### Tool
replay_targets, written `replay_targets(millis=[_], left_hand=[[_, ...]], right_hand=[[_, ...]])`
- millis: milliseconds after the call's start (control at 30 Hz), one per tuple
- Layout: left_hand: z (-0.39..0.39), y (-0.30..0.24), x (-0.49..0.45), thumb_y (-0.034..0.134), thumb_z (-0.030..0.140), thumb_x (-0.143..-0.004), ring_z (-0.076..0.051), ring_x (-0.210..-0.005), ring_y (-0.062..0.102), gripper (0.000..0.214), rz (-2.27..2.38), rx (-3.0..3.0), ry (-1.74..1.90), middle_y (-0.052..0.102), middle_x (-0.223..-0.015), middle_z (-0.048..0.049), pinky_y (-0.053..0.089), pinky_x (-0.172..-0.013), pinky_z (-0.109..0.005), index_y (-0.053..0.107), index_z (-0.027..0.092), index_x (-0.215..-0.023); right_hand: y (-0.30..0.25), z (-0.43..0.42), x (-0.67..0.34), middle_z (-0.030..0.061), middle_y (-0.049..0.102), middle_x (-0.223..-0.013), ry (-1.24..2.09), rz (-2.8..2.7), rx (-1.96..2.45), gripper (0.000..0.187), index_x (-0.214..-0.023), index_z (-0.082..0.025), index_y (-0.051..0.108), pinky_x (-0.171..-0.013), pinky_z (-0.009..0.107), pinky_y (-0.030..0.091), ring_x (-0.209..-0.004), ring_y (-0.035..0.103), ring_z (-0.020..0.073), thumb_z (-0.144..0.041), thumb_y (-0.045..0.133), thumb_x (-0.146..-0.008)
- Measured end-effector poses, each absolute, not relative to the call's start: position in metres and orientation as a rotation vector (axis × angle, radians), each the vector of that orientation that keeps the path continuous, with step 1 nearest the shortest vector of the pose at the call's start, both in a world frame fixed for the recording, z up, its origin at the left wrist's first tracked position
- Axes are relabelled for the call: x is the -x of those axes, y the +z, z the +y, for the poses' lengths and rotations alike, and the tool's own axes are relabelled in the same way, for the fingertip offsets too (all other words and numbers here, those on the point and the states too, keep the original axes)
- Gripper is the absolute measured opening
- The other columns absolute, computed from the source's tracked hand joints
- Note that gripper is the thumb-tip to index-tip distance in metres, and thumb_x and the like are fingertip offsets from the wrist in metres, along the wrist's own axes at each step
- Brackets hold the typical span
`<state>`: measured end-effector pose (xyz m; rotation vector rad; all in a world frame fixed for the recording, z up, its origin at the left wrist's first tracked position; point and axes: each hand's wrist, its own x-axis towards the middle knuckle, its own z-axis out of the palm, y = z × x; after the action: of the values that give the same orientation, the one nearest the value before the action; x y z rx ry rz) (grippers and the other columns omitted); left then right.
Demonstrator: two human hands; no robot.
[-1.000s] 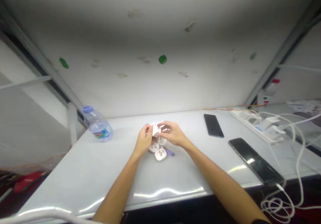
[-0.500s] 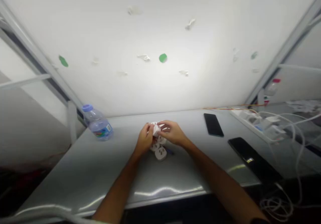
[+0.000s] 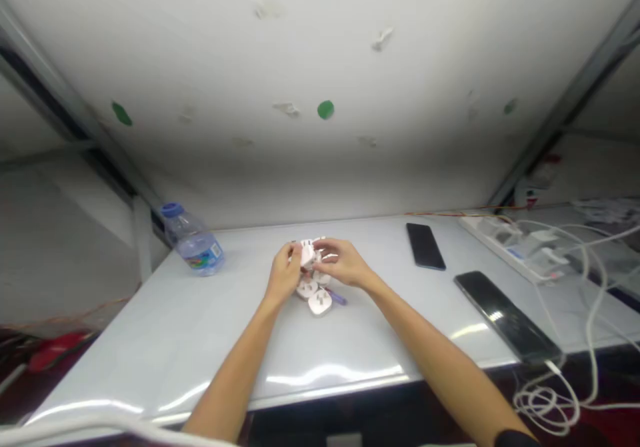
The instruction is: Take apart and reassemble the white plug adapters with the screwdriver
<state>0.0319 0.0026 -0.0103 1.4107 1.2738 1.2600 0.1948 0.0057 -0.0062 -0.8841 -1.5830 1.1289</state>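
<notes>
White adapter (image 3: pixel 307 254) clamped in grip of left hand (image 3: pixel 285 275), mid-frame; right hand (image 3: pixel 347 263) curled beside it, closure cannot be told. Pronged plugs (image 3: pixel 320 302) clustered just below. Bottle label (image 3: pixel 205 257) at left of frame seen but illegible.

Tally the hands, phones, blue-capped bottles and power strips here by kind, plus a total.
Hands: 2 (left hand, right hand)
Phones: 2
Blue-capped bottle: 1
Power strip: 1
Total: 6
White plugs excluded; some are hidden.

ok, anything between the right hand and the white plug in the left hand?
Nothing visible: right hand sits close beside the white plug in the left hand, contact unclear. Other plugs lie nearer the wearer.
</notes>
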Motion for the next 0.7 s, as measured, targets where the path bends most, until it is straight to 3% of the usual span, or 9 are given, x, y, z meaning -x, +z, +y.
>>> replay_targets(millis=[167, 300, 367, 533, 633, 700], left_hand=[[0.005, -0.014, -0.030, 0.051, 0.049, -0.089, -0.012, -0.048, 0.053, 0.032, 1.289, -1.541, 1.220, 0.061, -0.071, -0.0004, 0.041, -0.043, -0.024, 0.058, 0.018, -0.087], [0.007, -0.015, -0.030, 0.052, 0.045, -0.088, -0.015, -0.067, 0.058, 0.028, 1.286, -1.600, 1.286, 0.062, -0.077, -0.0024, 0.046, -0.058, -0.026, 0.060, 0.018, -0.084], [0.007, -0.015, -0.030, 0.052, 0.046, -0.088, -0.015, -0.072, 0.057, 0.029, 1.275, -1.609, 1.314, 0.061, -0.077, -0.0021, 0.046, -0.063, -0.025, 0.059, 0.018, -0.084], [0.004, -0.011, -0.031, 0.055, 0.053, -0.086, -0.014, -0.061, 0.056, 0.036, 1.228, -1.497, 1.270, 0.061, -0.071, 0.0004, 0.044, -0.055, -0.024, 0.058, 0.018, -0.092], [0.003, -0.008, -0.033, 0.055, 0.056, -0.085, -0.012, -0.054, 0.053, 0.040, 1.221, -1.476, 1.213, 0.061, -0.067, 0.0017, 0.040, -0.048, -0.022, 0.058, 0.018, -0.097], [0.001, -0.006, -0.031, 0.053, 0.054, -0.087, -0.014, -0.060, 0.057, 0.038, 1.233, -1.541, 1.231, 0.064, -0.074, -0.0009, 0.043, -0.053, -0.023, 0.060, 0.018, -0.096]], right_hand=[[-0.008, 0.006, -0.194, 0.0084, 0.069, -0.105, 1.140, -1.577, 0.872, 0.041, -0.104, -0.016, 0.070, -0.075, 0.035, 0.058, -0.080, 0.065, 0.0170, -0.025, 0.079, -0.064], [-0.009, 0.007, -0.196, 0.0073, 0.069, -0.104, 1.159, -1.589, 0.850, 0.042, -0.106, -0.018, 0.070, -0.073, 0.033, 0.059, -0.081, 0.065, 0.0164, -0.026, 0.078, -0.065], [-0.007, 0.006, -0.197, 0.0076, 0.067, -0.113, 1.143, -1.642, 0.794, 0.041, -0.108, -0.020, 0.070, -0.076, 0.032, 0.058, -0.087, 0.065, 0.0164, -0.023, 0.076, -0.067], [0.002, 0.000, -0.201, 0.0088, 0.062, -0.128, 0.896, -1.904, 0.692, 0.040, -0.105, -0.022, 0.072, -0.082, 0.033, 0.057, -0.115, 0.060, 0.0210, -0.004, 0.054, -0.074], [0.005, -0.003, -0.201, 0.0080, 0.065, -0.123, 0.686, -1.985, 0.700, 0.039, -0.100, -0.023, 0.073, -0.087, 0.036, 0.055, -0.114, 0.060, 0.0208, -0.001, 0.050, -0.076], [0.004, -0.004, -0.205, 0.0075, 0.066, -0.119, 0.661, -1.963, 0.733, 0.032, -0.099, -0.023, 0.073, -0.086, 0.035, 0.055, -0.105, 0.064, 0.0193, -0.006, 0.055, -0.078]])
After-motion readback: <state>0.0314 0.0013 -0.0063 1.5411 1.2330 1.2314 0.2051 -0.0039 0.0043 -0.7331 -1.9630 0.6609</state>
